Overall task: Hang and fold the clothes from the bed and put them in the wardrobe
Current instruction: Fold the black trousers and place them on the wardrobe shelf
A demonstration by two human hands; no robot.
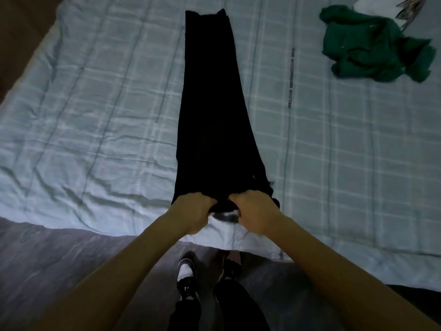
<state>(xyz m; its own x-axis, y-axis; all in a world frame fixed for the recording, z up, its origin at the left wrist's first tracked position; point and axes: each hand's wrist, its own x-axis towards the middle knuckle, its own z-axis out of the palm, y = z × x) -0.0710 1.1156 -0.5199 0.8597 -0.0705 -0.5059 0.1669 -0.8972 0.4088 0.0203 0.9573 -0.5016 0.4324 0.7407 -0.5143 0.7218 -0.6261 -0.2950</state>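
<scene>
A black garment (210, 111), folded lengthwise into one long narrow strip, lies flat down the middle of the bed (95, 115), its far end toward the top of the view and its near end at the mattress edge, where a person standing over it takes hold. The left hand (191, 211) and the right hand (253, 211) sit close together on that near end, fingers curled shut around a bunched roll of the dark cloth, with a pale patch, perhaps a label or lining, showing between them.

The step in hand looks like the fold of the strip upon itself. To do it well, the hands would best spread toward the two corners instead of pinching the centre, lift the end level, and carry it up the strip so the edges meet squarely; the cloth appears thin and limp and would likely slump or skew if raised from one point.

The fabric is matte, nearly featureless in the dim light, widening slightly toward the hands. Beneath it the pale blue checked bedspread is creased and puckered, soft enough to drag with the cloth. A crumpled green garment (372, 46) waits well apart on the right side of the bed, unfolded, and a patterned piece (408, 8) pokes in at the top corner. Below, dark shoes (187, 280) stand on a grey floor.
</scene>
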